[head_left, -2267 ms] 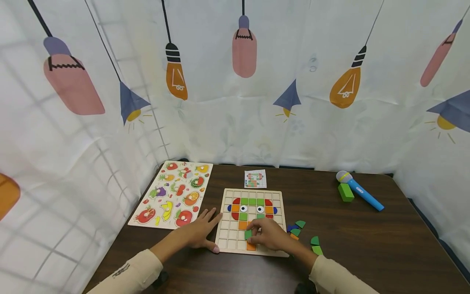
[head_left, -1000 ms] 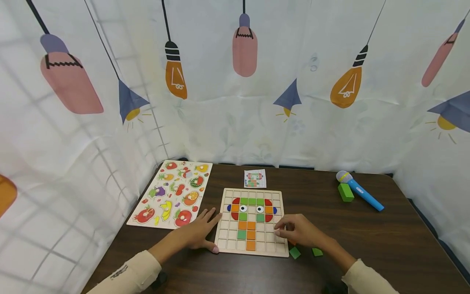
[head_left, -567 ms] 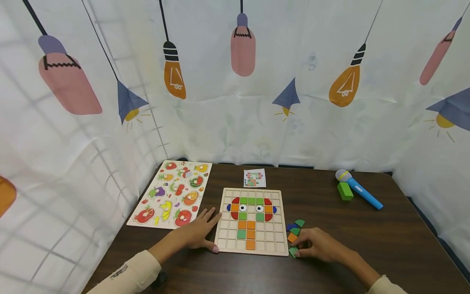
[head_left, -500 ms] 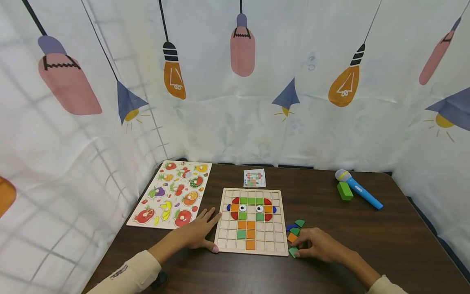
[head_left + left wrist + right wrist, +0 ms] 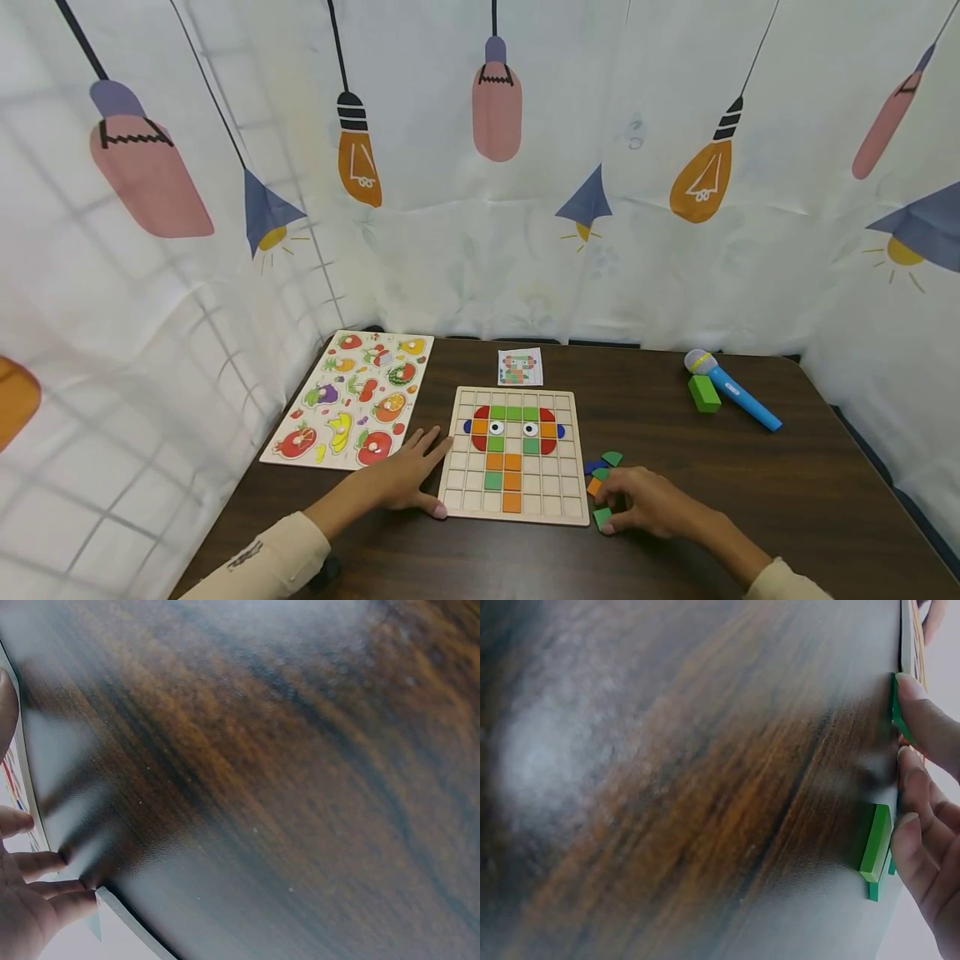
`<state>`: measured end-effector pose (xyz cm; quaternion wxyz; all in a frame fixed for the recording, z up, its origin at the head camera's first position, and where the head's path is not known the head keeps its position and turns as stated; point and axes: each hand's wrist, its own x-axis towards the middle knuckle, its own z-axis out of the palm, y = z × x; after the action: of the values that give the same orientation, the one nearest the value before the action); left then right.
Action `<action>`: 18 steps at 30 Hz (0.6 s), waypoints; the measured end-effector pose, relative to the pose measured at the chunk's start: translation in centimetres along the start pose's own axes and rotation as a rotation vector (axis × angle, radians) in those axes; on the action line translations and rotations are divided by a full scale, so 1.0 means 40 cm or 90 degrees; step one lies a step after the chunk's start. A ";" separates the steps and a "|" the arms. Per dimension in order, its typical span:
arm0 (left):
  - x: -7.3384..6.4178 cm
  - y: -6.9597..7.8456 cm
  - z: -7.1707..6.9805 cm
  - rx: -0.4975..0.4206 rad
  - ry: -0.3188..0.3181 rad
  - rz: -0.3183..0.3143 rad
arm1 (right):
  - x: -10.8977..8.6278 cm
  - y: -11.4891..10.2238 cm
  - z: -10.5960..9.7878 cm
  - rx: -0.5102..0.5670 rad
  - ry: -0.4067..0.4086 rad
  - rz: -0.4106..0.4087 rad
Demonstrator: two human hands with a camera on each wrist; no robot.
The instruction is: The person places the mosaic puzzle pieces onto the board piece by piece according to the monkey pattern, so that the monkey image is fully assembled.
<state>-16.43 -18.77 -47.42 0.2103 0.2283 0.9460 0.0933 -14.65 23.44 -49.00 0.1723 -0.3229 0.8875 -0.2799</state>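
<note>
A wooden grid board [image 5: 555,483] holds red, green, orange and blue tiles and two eye tiles, arranged like a face. My left hand [image 5: 405,475] is spread flat, with the thumb and a finger at the board's left edge; the left wrist view shows its fingers [image 5: 45,862]. Off the board's lower right corner, my right hand [image 5: 645,504] pinches a green tile [image 5: 602,518] between thumb and forefinger, low on the table. An orange tile [image 5: 594,486], a blue tile [image 5: 595,467] and green curved tiles [image 5: 612,458] lie beside those fingers. More green pieces [image 5: 875,841] sit under the curled fingers in the right wrist view.
Behind the board lies a small picture card [image 5: 520,367]. A fruit puzzle board [image 5: 352,400] is at the left. Far right, a blue toy microphone [image 5: 742,396] lies next to a green block [image 5: 704,393]. A printed curtain [image 5: 465,250] surrounds the dark table [image 5: 750,483].
My right hand set a green tile on the board's lower left part, then moved right to the loose tiles and took hold of another green tile. My left hand stays put.
</note>
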 end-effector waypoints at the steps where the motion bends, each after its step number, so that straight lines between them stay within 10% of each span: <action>1: 0.000 0.000 0.000 0.000 0.001 0.001 | 0.001 -0.002 -0.001 -0.003 -0.006 0.001; 18: -0.001 -0.005 0.001 0.005 0.003 0.006 | 0.011 -0.024 0.002 0.099 -0.052 -0.016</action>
<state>-16.47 -18.95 -47.49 0.2064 0.2332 0.9459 0.0912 -14.47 22.53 -48.55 0.2296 -0.3310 0.8513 -0.3362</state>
